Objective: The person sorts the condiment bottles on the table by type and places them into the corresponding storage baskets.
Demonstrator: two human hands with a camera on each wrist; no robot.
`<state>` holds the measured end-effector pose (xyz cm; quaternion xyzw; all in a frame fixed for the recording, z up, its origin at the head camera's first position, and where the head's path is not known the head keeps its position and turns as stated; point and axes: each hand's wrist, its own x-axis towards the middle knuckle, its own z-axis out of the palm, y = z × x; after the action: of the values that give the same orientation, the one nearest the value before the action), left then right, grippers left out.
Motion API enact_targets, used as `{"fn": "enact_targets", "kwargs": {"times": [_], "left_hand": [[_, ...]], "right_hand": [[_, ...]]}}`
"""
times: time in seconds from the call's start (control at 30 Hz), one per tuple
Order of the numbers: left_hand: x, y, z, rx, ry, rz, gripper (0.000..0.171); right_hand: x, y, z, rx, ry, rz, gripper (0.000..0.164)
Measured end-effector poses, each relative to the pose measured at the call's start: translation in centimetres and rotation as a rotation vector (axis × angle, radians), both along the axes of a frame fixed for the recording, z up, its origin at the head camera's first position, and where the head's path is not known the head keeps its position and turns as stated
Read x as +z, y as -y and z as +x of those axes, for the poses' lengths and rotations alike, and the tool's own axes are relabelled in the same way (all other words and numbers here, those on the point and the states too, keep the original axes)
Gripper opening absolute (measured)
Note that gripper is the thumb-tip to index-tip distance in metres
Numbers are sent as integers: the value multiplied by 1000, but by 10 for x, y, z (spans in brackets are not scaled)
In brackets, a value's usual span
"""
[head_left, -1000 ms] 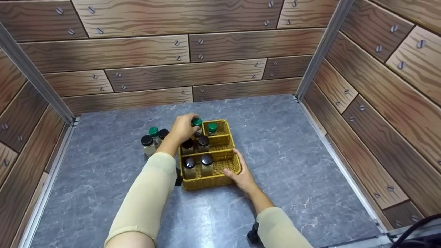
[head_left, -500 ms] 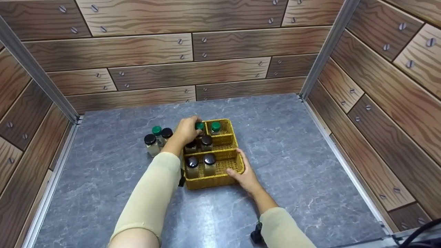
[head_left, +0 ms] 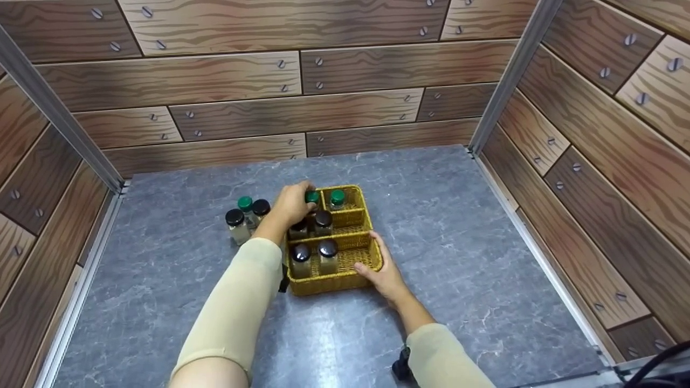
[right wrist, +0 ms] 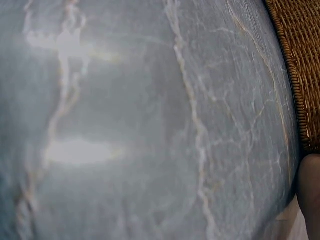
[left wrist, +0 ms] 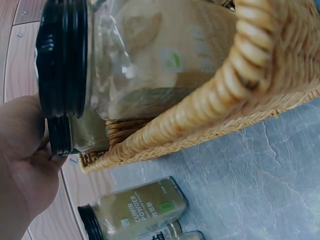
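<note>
A yellow woven basket (head_left: 335, 286) with dividers stands on the grey marbled surface. My left hand (head_left: 291, 206) is over its back left compartment, fingers and thumb around the green lid of a spice jar (head_left: 312, 197). Another green-lidded jar (head_left: 337, 199) sits in the back right compartment. Two black-lidded jars (head_left: 323, 222) stand in the middle row, and two more black-lidded jars (head_left: 328, 256) in the front row. My right hand (head_left: 385, 275) grips the basket's front right corner, thumb over the rim. The left wrist view shows a black-lidded jar (left wrist: 155, 55) close up, hiding the held jar.
Left of the basket stand a cumin powder jar (left wrist: 145, 207) with a black lid, a green-lidded jar (head_left: 245, 204) and another black-lidded jar (head_left: 261, 207). Wood-patterned walls (head_left: 345, 102) enclose the surface. A black cable (head_left: 647, 364) lies at the lower right.
My left hand has lowered slightly, setting the green-lidded jar deeper in the back left compartment. The right hand keeps its hold on the basket. The head view has shifted a little.
</note>
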<state>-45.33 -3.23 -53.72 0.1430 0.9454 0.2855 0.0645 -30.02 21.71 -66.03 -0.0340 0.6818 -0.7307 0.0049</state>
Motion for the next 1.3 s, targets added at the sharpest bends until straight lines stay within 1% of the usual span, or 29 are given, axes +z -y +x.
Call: {"fn": "enact_targets", "kwargs": {"times": [0.17,0.27,0.53,0.7,0.77,0.97,1.07,1.3], "left_hand": [[3,4,3,9,-1,13,50],[4,6,4,7,-15,33,50],[10,17,11,16,-48,121,50],[12,27,15,43,-63,173,49],[14,32,17,61,-69,193,49],[19,53,20,109,-134,236,42],[19,65,22,125,-172,262,40],[12,91,28,167,-250,283,36]], "right_hand": [[1,2,-1,8,-10,-7,96],[0,3,-2,12,-14,-4,95],[-1,2,-3,-2,-8,42,93],[-1,2,-4,-14,-18,62,93],[-1,1,-4,-18,-17,60,93],[-1,1,-4,-8,-10,39,93],[-2,0,-5,-10,-12,46,93],[-2,0,-5,-19,-10,64,93]]}}
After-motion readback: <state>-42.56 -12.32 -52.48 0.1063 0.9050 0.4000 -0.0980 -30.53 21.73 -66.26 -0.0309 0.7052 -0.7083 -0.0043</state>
